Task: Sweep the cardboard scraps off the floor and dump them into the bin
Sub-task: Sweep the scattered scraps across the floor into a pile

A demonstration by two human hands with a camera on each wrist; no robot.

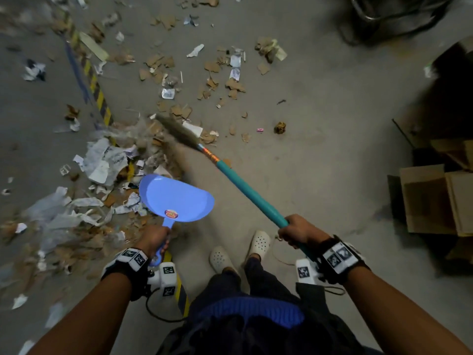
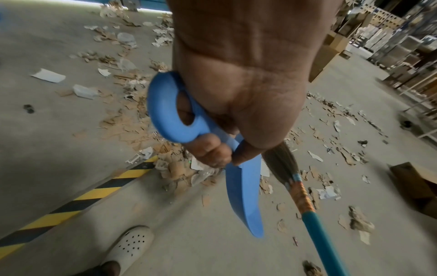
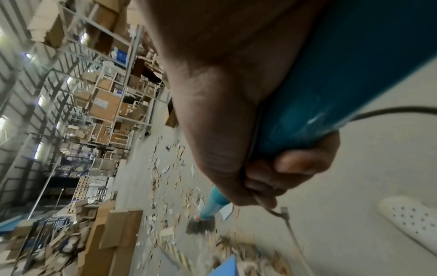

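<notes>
My left hand point(image 1: 156, 239) grips the handle of a blue dustpan point(image 1: 176, 198), held above the floor beside a heap of paper and cardboard scraps point(image 1: 107, 175). In the left wrist view the fingers point(image 2: 212, 151) curl round the looped blue dustpan handle point(image 2: 165, 112). My right hand point(image 1: 298, 230) grips the teal broom handle point(image 1: 245, 190); its bristle head point(image 1: 176, 130) is blurred against the scraps at the heap's far edge. In the right wrist view the hand point(image 3: 272, 168) wraps the teal handle point(image 3: 343, 74). More cardboard scraps point(image 1: 217, 73) lie scattered ahead. No bin is in view.
A yellow-black floor stripe point(image 1: 98, 94) runs diagonally under the heap. Cardboard boxes point(image 1: 435, 198) stand at the right. A dark metal object with cables point(image 1: 384, 14) sits at the top right. My white clogs point(image 1: 261, 243) stand between the hands. Warehouse shelving point(image 3: 106, 93) lies beyond.
</notes>
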